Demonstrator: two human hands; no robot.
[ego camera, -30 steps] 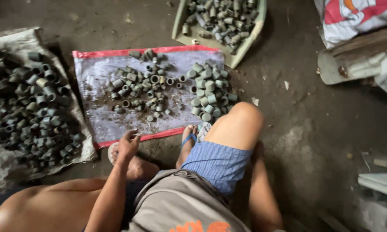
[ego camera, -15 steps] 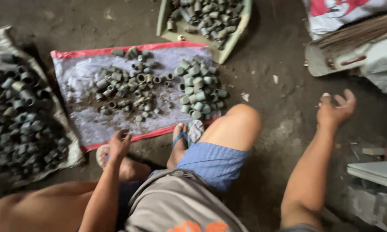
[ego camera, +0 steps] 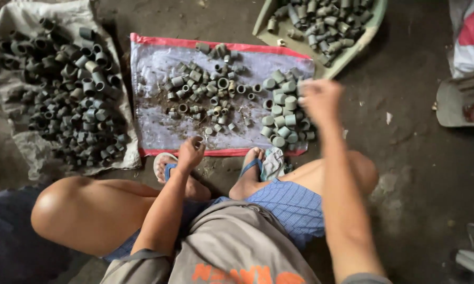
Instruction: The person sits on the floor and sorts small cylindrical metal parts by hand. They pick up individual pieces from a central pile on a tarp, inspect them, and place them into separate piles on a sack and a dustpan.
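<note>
Many pipe fittings (ego camera: 285, 113) beneath right hand (ego camera: 320, 100)

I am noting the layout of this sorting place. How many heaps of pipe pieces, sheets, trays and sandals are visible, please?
Heaps of pipe pieces: 4 (dark heap, middle heap, pale heap, tray heap)
Sheets: 2 (grey sack, plastic sheet)
Trays: 1 (tray)
Sandals: 2 (left sandal, right sandal)
Total: 9

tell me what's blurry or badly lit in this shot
Head view: the right hand is motion-blurred above the grey fittings; the left hand at the sheet edge is sharper; light is dim and flat, the left pile falls into shadow, no glare.
</note>
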